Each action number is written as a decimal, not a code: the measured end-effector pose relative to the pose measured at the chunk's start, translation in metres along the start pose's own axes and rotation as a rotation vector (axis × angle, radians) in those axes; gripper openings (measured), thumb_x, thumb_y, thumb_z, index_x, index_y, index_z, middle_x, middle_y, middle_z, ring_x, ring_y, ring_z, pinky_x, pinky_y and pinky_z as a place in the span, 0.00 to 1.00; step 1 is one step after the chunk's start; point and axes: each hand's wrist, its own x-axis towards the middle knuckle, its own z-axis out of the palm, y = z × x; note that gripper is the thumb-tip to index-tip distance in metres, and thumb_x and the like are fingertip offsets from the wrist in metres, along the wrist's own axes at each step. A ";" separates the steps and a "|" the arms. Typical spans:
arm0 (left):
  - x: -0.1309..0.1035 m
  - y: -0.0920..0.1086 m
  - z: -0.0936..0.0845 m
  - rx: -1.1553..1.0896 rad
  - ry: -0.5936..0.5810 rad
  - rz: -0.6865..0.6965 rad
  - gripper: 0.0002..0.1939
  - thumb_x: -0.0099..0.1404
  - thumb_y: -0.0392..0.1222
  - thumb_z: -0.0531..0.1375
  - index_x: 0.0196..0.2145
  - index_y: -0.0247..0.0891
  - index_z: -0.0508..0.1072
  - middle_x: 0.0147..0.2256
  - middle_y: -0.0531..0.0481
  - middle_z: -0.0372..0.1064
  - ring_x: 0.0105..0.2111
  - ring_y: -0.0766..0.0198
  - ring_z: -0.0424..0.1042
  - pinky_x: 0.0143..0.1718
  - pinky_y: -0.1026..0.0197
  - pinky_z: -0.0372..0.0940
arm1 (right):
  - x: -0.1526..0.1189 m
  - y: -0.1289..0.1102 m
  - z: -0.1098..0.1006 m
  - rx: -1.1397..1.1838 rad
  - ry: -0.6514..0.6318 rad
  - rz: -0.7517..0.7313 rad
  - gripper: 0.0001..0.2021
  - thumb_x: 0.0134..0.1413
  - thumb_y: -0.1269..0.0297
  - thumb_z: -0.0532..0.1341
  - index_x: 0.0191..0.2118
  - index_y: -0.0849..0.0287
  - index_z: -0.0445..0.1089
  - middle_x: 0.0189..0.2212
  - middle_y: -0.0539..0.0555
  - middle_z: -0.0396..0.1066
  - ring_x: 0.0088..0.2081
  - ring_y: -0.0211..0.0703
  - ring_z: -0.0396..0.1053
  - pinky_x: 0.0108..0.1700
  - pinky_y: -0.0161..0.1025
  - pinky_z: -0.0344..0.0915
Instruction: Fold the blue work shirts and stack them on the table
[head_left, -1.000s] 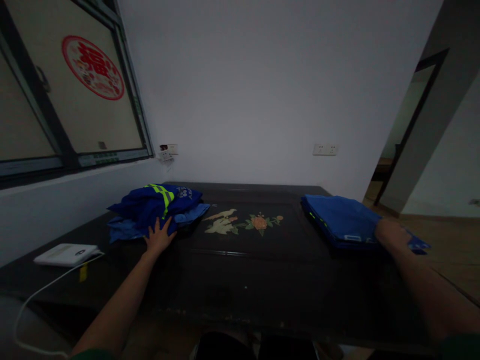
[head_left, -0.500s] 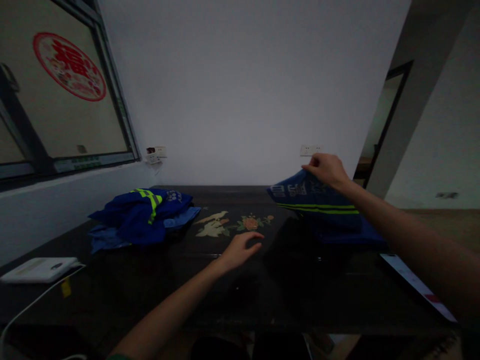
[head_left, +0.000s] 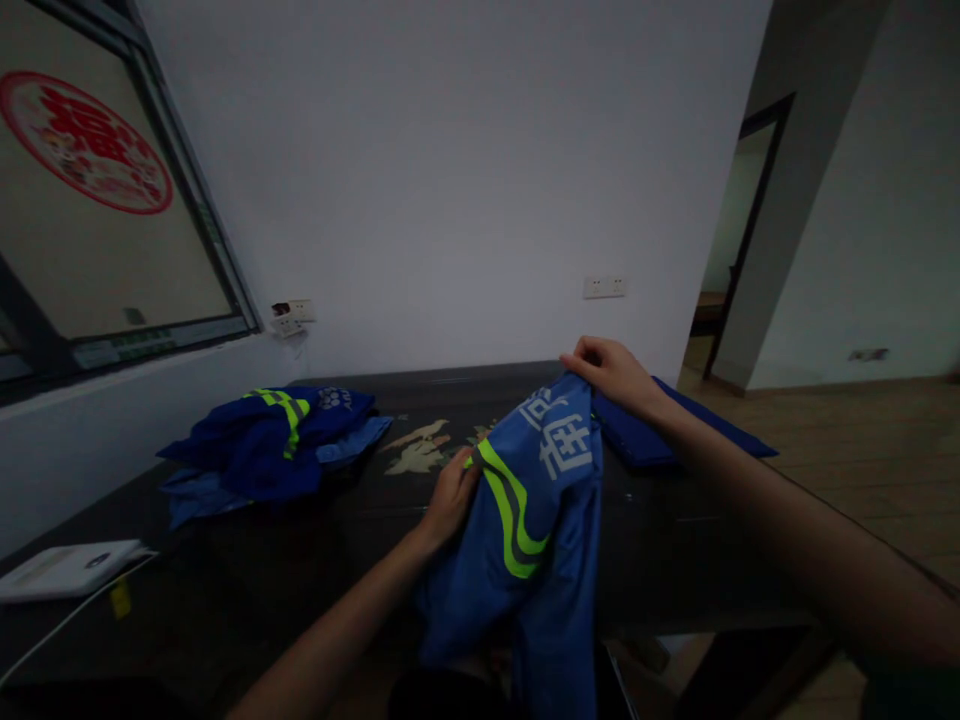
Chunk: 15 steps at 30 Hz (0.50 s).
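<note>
A blue work garment [head_left: 510, 560] with a yellow-green reflective stripe and pale printed characters hangs in front of me, its lower part dropping past the table's front edge. My right hand [head_left: 611, 372] pinches its upper corner, raised over the table. Lower down on the left, my left hand [head_left: 451, 495] grips the garment's side beside the stripe; its fingertips are partly hidden. Just behind my right hand, a flat dark blue cloth [head_left: 637, 435] lies on the table, partly covered by my forearm.
A crumpled pile of blue garments [head_left: 262, 450] rests at the left of the dark table [head_left: 360, 560], which has a bird-and-flower design [head_left: 420, 450]. A white device [head_left: 67, 570] with a cable lies at the near left. The wall [head_left: 450, 180] stands behind.
My right hand has drawn the garment leftward and toward me, off the blue cloth. My left hand, open and empty before, now grips its side. The view has turned slightly right.
</note>
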 end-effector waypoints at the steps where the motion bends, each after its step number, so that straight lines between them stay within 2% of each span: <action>1: 0.001 -0.003 -0.011 0.045 -0.019 0.015 0.24 0.70 0.53 0.45 0.47 0.37 0.73 0.46 0.44 0.71 0.49 0.56 0.67 0.53 0.54 0.60 | -0.002 0.013 0.001 0.014 -0.058 0.057 0.17 0.54 0.51 0.57 0.24 0.58 0.60 0.18 0.47 0.61 0.22 0.35 0.60 0.25 0.34 0.54; 4: 0.023 -0.003 -0.046 0.261 -0.110 0.079 0.25 0.71 0.51 0.41 0.49 0.39 0.73 0.46 0.44 0.70 0.48 0.56 0.66 0.54 0.52 0.58 | -0.003 0.034 -0.004 0.015 -0.225 0.136 0.21 0.53 0.46 0.56 0.22 0.59 0.61 0.16 0.47 0.59 0.19 0.34 0.59 0.23 0.33 0.53; 6: 0.051 0.011 -0.072 0.436 -0.143 0.110 0.25 0.71 0.50 0.41 0.48 0.39 0.74 0.46 0.44 0.70 0.47 0.56 0.65 0.53 0.50 0.57 | 0.005 0.025 -0.016 -0.016 -0.297 0.108 0.23 0.53 0.43 0.55 0.20 0.59 0.61 0.15 0.46 0.58 0.19 0.33 0.58 0.22 0.32 0.52; 8: 0.084 0.037 -0.099 0.573 -0.126 0.132 0.25 0.70 0.51 0.42 0.43 0.37 0.74 0.46 0.44 0.70 0.47 0.55 0.65 0.53 0.50 0.57 | 0.019 0.000 -0.034 -0.050 -0.260 0.036 0.25 0.54 0.43 0.56 0.19 0.59 0.61 0.14 0.46 0.57 0.19 0.33 0.57 0.23 0.33 0.52; 10: 0.117 0.072 -0.126 0.653 -0.090 0.184 0.25 0.71 0.52 0.42 0.38 0.34 0.74 0.41 0.43 0.71 0.43 0.57 0.66 0.50 0.53 0.60 | 0.035 -0.035 -0.053 -0.065 -0.074 -0.074 0.24 0.56 0.44 0.56 0.19 0.58 0.60 0.14 0.46 0.55 0.20 0.33 0.56 0.24 0.33 0.52; 11: 0.130 0.091 -0.137 0.676 0.002 0.224 0.25 0.71 0.53 0.42 0.36 0.34 0.72 0.38 0.45 0.70 0.41 0.59 0.66 0.48 0.55 0.60 | 0.043 -0.053 -0.059 -0.061 0.065 -0.140 0.24 0.57 0.45 0.56 0.19 0.58 0.59 0.14 0.46 0.54 0.22 0.34 0.56 0.26 0.34 0.52; 13: 0.150 0.125 -0.154 0.690 0.263 0.316 0.25 0.73 0.54 0.42 0.34 0.35 0.70 0.35 0.48 0.68 0.38 0.63 0.65 0.44 0.59 0.60 | 0.056 -0.085 -0.062 -0.052 0.371 -0.260 0.23 0.62 0.50 0.53 0.20 0.57 0.58 0.15 0.46 0.52 0.25 0.35 0.55 0.29 0.34 0.53; 14: 0.157 0.138 -0.157 0.681 0.385 0.357 0.26 0.74 0.53 0.39 0.35 0.36 0.69 0.35 0.49 0.67 0.37 0.65 0.64 0.43 0.60 0.59 | 0.060 -0.097 -0.058 -0.064 0.454 -0.299 0.22 0.64 0.53 0.51 0.20 0.57 0.57 0.16 0.46 0.51 0.26 0.35 0.54 0.30 0.34 0.53; 15: 0.161 0.148 -0.159 0.690 0.433 0.381 0.27 0.74 0.53 0.36 0.34 0.36 0.68 0.34 0.50 0.66 0.37 0.66 0.64 0.42 0.60 0.59 | 0.063 -0.106 -0.050 -0.093 0.451 -0.320 0.22 0.65 0.56 0.51 0.19 0.57 0.56 0.16 0.46 0.50 0.26 0.35 0.54 0.30 0.34 0.52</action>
